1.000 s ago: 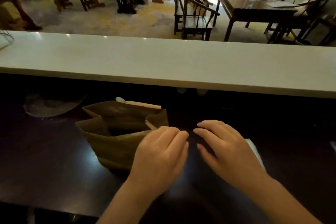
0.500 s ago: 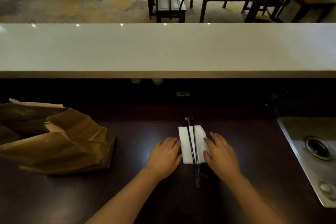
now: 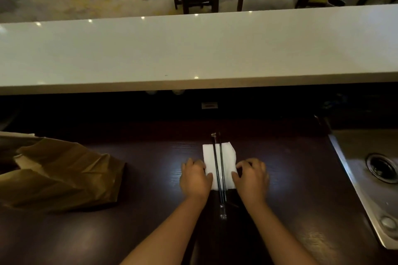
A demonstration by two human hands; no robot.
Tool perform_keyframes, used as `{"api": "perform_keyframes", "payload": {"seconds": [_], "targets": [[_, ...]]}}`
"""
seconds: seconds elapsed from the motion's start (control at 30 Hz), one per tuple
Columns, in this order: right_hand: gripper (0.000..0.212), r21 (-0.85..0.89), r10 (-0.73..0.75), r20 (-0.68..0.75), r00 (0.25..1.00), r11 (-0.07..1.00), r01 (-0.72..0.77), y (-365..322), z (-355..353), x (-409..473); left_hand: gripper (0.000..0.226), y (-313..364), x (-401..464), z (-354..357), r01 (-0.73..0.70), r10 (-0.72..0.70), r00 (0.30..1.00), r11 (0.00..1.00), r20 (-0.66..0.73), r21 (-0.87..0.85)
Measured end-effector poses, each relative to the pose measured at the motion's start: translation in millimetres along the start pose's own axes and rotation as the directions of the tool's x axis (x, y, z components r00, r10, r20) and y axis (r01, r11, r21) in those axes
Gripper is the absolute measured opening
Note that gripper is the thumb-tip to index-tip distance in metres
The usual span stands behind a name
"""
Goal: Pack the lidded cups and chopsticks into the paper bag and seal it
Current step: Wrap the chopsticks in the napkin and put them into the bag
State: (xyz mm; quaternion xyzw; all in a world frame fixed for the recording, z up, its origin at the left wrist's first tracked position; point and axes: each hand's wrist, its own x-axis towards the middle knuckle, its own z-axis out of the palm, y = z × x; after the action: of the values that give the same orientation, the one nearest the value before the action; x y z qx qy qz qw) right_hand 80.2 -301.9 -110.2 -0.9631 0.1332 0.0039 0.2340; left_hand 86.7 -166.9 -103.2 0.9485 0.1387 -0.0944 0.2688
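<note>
A pair of black chopsticks (image 3: 219, 170) lies lengthwise on a white napkin (image 3: 228, 157) in the middle of the dark counter (image 3: 150, 232). My left hand (image 3: 195, 178) rests on the napkin's left edge, fingers curled over it. On the right edge sits my right hand (image 3: 252, 177), fingertips touching the paper. Neither hand touches the chopsticks. The brown paper bag (image 3: 64, 174) lies crumpled at the left, its mouth off the frame edge. No lidded cups are visible; the bag's inside is hidden.
A steel sink (image 3: 370, 176) with a drain is set into the counter at the right. A raised white ledge (image 3: 193, 49) runs across behind the work surface. Dark chairs and tables stand on the floor beyond it.
My view swung right and down, so the bag slid to the left edge. Both hands left the bag and settled on either side of the napkin; my fingers have curled closer onto its edges.
</note>
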Motion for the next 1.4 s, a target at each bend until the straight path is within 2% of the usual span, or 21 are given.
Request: {"api": "perform_keyframes", "payload": {"seconds": [0.1,0.23,0.3,0.37,0.47,0.53,0.6,0.67,0.77,0.87,0.93,1.03,1.17,1.3,1.4], "targets": [[0.003,0.072,0.019,0.057,0.998,0.997,-0.023,-7.5,0.6,-0.1,0.013,3.2,3.3,2.0,0.082,-0.079,0.996,0.989,0.029,-0.125],[0.006,0.179,0.049,0.141,0.989,0.981,-0.074,-13.6,0.8,1.0,0.023,4.9,6.0,1.9,0.169,-0.157,0.985,0.965,0.077,-0.200],[0.014,0.210,0.065,0.169,0.983,0.973,-0.100,-14.3,0.2,3.1,0.026,6.1,6.9,1.2,0.206,-0.181,0.977,0.943,0.114,-0.263],[0.014,0.233,0.079,0.191,0.978,0.965,-0.124,-14.9,-0.2,4.9,0.008,6.0,8.3,-0.2,0.213,-0.177,0.973,0.932,0.145,-0.294],[0.008,0.293,0.095,0.196,0.976,0.944,-0.151,-16.4,1.8,5.5,0.035,8.2,7.5,1.0,0.214,-0.159,0.970,0.917,0.183,-0.336],[0.008,0.346,0.079,0.178,0.981,0.928,-0.137,-19.0,3.7,3.9,0.039,11.4,6.1,1.1,0.230,-0.163,0.965,0.899,0.204,-0.373],[0.009,0.414,0.026,0.198,0.980,0.904,-0.107,-23.2,5.7,0.5,0.036,14.5,7.0,-0.3,0.278,-0.181,0.953,0.841,0.242,-0.464],[0.015,0.450,-0.054,0.226,0.973,0.891,-0.055,-27.3,7.3,-5.4,0.031,15.4,9.4,-1.6,0.362,-0.214,0.927,0.730,0.309,-0.580],[0.030,0.413,-0.137,0.216,0.967,0.910,0.036,-28.7,7.5,-14.5,0.026,9.8,10.5,0.4,0.444,-0.262,0.894,0.631,0.364,-0.636],[0.025,0.397,-0.147,0.217,0.965,0.916,0.050,-26.7,5.9,-19.5,0.017,0.9,10.5,4.3,0.499,-0.305,0.866,0.530,0.395,-0.686],[0.022,0.419,-0.131,0.213,0.968,0.907,0.031,-25.5,5.1,-19.8,0.005,-0.3,9.4,2.3,0.509,-0.293,0.861,0.479,0.416,-0.716],[0.019,0.487,-0.103,0.197,0.975,0.873,-0.006,-27.6,3.4,-17.4,0.009,0.8,6.7,-6.1,0.518,-0.260,0.855,0.373,0.450,-0.770],[0.020,0.573,-0.070,0.210,0.975,0.817,-0.065,-37.6,-2.2,-12.2,0.014,-0.9,4.3,-21.2,0.517,-0.168,0.856,0.289,0.489,-0.806],[0.026,0.655,-0.093,0.261,0.961,0.748,-0.106,-50.0,-7.1,-5.8,0.012,-10.1,5.6,-37.1,0.485,-0.033,0.869,0.246,0.493,-0.839],[0.028,0.750,-0.110,0.344,0.933,0.630,-0.202,-62.8,-12.6,-3.8,0.009,-20.0,6.3,-48.2,0.428,-0.023,0.900,0.242,0.436,-0.871]]}}
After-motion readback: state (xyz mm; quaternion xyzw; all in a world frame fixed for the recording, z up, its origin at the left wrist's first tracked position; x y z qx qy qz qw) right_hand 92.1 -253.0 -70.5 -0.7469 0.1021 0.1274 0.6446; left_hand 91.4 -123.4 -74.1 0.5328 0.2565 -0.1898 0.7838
